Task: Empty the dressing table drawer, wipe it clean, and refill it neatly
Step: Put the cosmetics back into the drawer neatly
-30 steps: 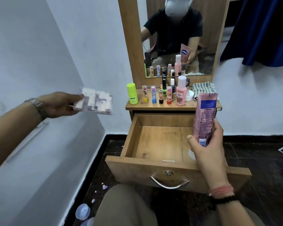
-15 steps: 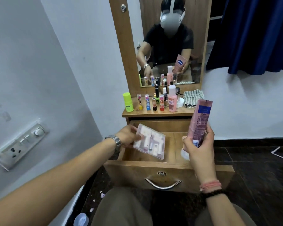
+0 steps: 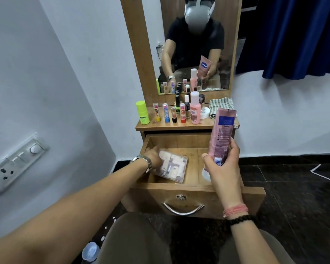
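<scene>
The wooden drawer [image 3: 179,189] of the dressing table is pulled open in front of me. My left hand [image 3: 153,157] reaches into its left side and holds a clear plastic case of small cosmetics [image 3: 172,166], which lies low over the drawer floor. My right hand [image 3: 224,164] grips a tall pink lotion tube [image 3: 221,134] upright above the drawer's right side. A white round thing [image 3: 206,173] shows on the drawer floor below that hand.
On the table top [image 3: 179,126] stand a green bottle [image 3: 142,112], several lip balms and nail polishes, a pink bottle [image 3: 195,107], a white jar and a folded striped cloth [image 3: 221,104]. A mirror stands behind, a switchboard [image 3: 17,164] on the left wall, a blue curtain on the right.
My left hand brought the clear case from out at the left down into the drawer's left side. My right hand kept the pink tube upright over the drawer.
</scene>
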Available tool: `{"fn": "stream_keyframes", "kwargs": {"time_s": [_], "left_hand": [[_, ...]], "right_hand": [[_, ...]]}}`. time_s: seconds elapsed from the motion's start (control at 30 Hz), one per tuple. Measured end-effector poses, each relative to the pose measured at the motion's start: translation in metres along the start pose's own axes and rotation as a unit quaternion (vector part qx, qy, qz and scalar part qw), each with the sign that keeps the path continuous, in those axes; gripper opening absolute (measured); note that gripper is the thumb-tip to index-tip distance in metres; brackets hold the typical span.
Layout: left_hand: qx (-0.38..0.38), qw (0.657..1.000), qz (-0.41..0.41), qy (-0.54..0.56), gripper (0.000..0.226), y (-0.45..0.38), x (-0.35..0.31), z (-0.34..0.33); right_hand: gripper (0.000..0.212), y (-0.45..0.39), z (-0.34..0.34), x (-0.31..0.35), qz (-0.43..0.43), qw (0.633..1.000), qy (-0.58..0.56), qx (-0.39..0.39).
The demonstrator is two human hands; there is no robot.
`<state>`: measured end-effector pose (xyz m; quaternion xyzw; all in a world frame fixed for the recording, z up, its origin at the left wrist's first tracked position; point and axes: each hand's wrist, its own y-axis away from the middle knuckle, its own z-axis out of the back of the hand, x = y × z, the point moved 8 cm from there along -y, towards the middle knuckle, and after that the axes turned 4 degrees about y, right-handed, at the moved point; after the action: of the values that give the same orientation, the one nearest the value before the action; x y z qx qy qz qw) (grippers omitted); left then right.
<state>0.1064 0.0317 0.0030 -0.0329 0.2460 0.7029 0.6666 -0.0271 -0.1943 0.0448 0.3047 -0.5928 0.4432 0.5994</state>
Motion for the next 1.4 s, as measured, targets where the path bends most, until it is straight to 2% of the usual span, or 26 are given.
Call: {"fn": "stream_keyframes", "kwargs": {"time_s": [0.13,0.23,0.37,0.47,0.67,0.9,1.4], "left_hand": [[0.029,0.999,-0.021,-0.023,0.072,-0.002,-0.002,-0.016],[0.022,0.992,-0.101,-0.074,0.075,0.005,-0.019,-0.022],[0.074,0.943,-0.276,-0.173,0.068,0.027,-0.055,-0.047],[0.099,0.914,-0.328,-0.218,0.06,0.032,-0.064,-0.06],[0.081,0.904,-0.326,-0.263,0.055,0.028,-0.068,-0.061],[0.061,0.908,-0.296,-0.289,0.055,0.018,-0.056,-0.048],[0.04,0.913,-0.288,-0.285,0.057,-0.001,-0.056,-0.043]], "right_hand": [[0.075,0.001,0.0,0.0,-0.006,1.0,0.006,0.004],[0.075,0.001,0.0,0.0,-0.006,1.0,0.012,0.007],[0.075,0.001,0.0,0.0,-0.005,1.0,0.013,0.006],[0.074,0.002,0.0,0.0,0.0,1.0,0.025,0.006],[0.074,0.002,-0.001,0.0,-0.005,1.0,0.024,0.013],[0.073,0.003,-0.002,0.001,-0.013,0.999,0.032,0.017],[0.073,0.004,-0.003,0.003,-0.015,0.999,0.038,0.022]]}}
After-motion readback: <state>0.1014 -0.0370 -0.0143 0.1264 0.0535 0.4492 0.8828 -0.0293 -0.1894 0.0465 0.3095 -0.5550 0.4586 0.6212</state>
